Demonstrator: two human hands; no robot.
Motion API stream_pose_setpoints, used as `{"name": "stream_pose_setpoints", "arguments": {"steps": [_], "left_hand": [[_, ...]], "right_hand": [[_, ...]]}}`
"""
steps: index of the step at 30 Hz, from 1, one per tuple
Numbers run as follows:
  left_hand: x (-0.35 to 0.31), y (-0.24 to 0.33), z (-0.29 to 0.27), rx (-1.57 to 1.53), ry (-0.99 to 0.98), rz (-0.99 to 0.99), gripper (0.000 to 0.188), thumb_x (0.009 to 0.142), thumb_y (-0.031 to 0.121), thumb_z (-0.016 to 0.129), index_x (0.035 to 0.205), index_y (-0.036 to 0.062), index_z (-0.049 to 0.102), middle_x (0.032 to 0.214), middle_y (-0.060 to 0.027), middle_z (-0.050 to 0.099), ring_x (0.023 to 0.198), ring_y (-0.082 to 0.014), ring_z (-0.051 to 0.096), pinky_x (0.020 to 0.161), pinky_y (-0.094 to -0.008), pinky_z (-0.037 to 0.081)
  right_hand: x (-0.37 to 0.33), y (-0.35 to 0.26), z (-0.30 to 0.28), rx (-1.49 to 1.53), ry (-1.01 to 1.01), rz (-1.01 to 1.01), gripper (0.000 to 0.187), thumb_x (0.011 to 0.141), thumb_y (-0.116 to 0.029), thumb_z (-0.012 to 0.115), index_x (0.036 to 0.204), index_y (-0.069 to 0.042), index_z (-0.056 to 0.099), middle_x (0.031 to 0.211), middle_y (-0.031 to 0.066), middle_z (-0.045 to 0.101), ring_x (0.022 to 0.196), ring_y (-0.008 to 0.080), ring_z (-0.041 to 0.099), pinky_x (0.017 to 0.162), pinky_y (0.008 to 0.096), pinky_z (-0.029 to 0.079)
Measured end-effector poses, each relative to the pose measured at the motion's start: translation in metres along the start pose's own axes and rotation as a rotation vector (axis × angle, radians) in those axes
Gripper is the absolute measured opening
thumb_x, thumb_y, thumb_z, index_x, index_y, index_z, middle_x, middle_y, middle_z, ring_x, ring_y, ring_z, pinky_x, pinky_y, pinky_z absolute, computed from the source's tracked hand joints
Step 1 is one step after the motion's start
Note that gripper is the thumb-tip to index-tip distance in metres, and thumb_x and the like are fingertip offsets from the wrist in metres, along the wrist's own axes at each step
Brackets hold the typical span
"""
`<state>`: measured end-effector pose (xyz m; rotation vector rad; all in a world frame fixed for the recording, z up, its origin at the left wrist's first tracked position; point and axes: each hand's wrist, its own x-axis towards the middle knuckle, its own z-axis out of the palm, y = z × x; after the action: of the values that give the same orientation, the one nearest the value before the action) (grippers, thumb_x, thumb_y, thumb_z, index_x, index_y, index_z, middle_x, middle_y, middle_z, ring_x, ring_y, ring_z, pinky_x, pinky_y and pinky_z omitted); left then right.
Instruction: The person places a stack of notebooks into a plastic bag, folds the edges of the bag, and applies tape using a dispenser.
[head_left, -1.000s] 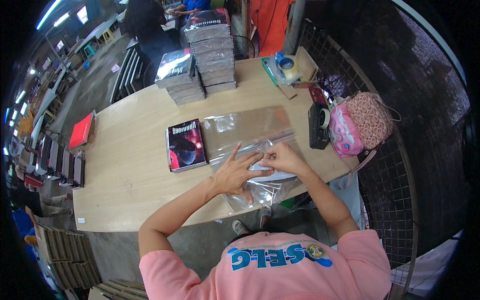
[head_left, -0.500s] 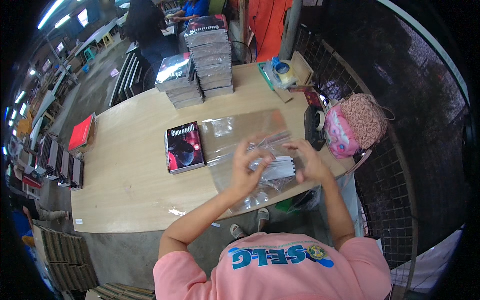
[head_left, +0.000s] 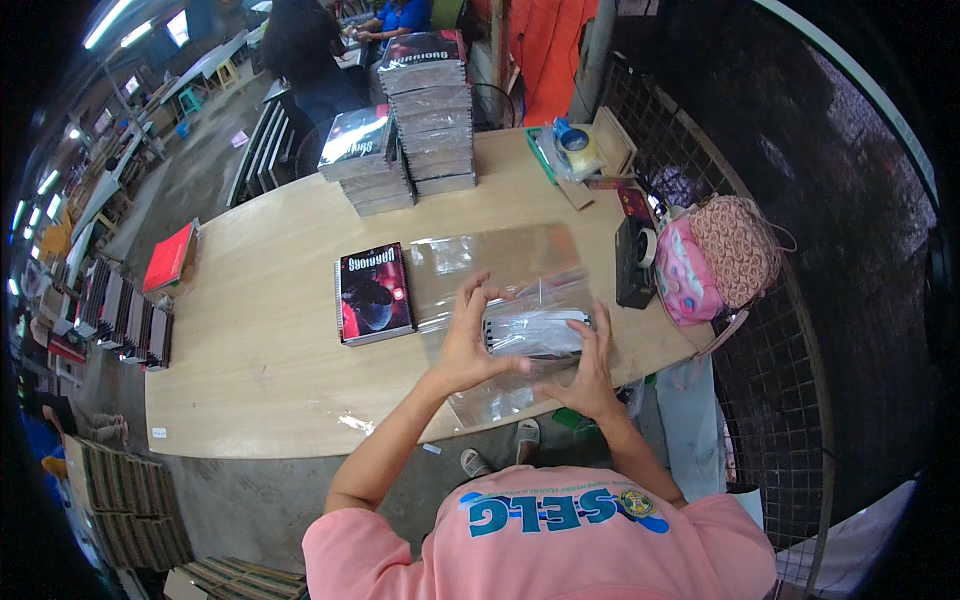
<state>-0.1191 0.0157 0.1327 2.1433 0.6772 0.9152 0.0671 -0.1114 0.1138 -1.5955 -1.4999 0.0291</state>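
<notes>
A bundle of spiral-bound notebooks (head_left: 535,335) stands at the table's near right, white page edges up, black binding showing at both ends, clear plastic around it. My left hand (head_left: 468,342) curves around its left end, thumb along the near side. Around the right end bends my right hand (head_left: 588,368), fingers on the far corner and thumb toward the near side. Beneath and beyond lie flat clear plastic bags (head_left: 500,250). Just left of these rests a notebook with a dark red and black cover (head_left: 373,295), its spiral on the left.
Wrapped notebooks form a tall stack (head_left: 430,110) and a shorter stack (head_left: 362,160) at the table's far side. A tape dispenser (head_left: 635,265) and a pink bag (head_left: 715,262) sit to the right. Beyond them runs a wire mesh fence (head_left: 760,300). A red book (head_left: 170,257) lies far left.
Both hands have closed in around the bundle, the right hand moving left and nearer. The bundle now sits more upright between them, its plastic drawn around it.
</notes>
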Motion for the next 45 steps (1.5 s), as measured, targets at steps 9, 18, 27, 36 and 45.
{"name": "stream_pose_setpoints", "arguments": {"steps": [9, 18, 27, 36, 45], "left_hand": [[0.001, -0.014, 0.031, -0.005, 0.017, -0.292, 0.034, 0.069, 0.021, 0.086, 0.075, 0.0018, 0.060, 0.080, -0.0112, 0.058, 0.069, -0.0247, 0.055, 0.063, -0.0369, 0.045], [0.006, -0.039, 0.048, -0.449, 0.172, -0.658, 0.060, 0.068, 0.005, 0.083, 0.120, -0.0017, 0.055, 0.087, -0.0100, 0.065, 0.077, -0.0167, 0.059, 0.070, -0.0290, 0.048], [-0.005, -0.037, 0.065, -0.505, 0.220, -0.343, 0.019, 0.062, -0.016, 0.061, 0.067, -0.0008, 0.070, 0.079, -0.0124, 0.072, 0.079, -0.0186, 0.068, 0.077, -0.0300, 0.052], [-0.001, -0.042, 0.060, -0.517, 0.107, -0.253, 0.026, 0.065, -0.008, 0.067, 0.087, 0.0037, 0.072, 0.101, -0.0111, 0.071, 0.103, -0.0211, 0.063, 0.094, -0.0340, 0.045], [0.079, -0.029, 0.007, 0.142, -1.016, -0.017, 0.097, 0.071, 0.033, 0.082, 0.147, -0.0033, 0.034, 0.124, -0.0258, 0.062, 0.106, -0.0342, 0.065, 0.091, -0.0379, 0.049]], "right_hand": [[0.023, 0.048, 0.021, 0.336, -0.030, 0.272, 0.019, 0.062, -0.008, 0.085, 0.070, -0.004, 0.068, 0.127, 0.0169, 0.052, 0.111, 0.0279, 0.055, 0.093, 0.0400, 0.045], [0.057, 0.092, 0.030, 0.638, -0.337, 0.722, 0.031, 0.060, 0.001, 0.081, 0.089, -0.003, 0.072, 0.123, 0.0139, 0.055, 0.112, 0.0274, 0.056, 0.089, 0.0342, 0.048], [0.059, 0.058, 0.001, 0.328, -0.376, 0.020, 0.042, 0.064, 0.002, 0.073, 0.105, -0.008, 0.073, 0.124, 0.0111, 0.057, 0.127, 0.0277, 0.046, 0.104, 0.0419, 0.041], [-0.009, 0.044, 0.032, 0.037, 0.045, -0.193, 0.020, 0.071, -0.003, 0.074, 0.087, -0.016, 0.077, 0.078, 0.0002, 0.067, 0.082, 0.0187, 0.064, 0.109, 0.0484, 0.031], [0.004, 0.078, 0.033, -0.071, -0.029, -0.542, 0.027, 0.075, -0.007, 0.068, 0.098, -0.021, 0.076, 0.094, -0.0023, 0.067, 0.085, 0.0148, 0.062, 0.107, 0.0492, 0.031]]}}
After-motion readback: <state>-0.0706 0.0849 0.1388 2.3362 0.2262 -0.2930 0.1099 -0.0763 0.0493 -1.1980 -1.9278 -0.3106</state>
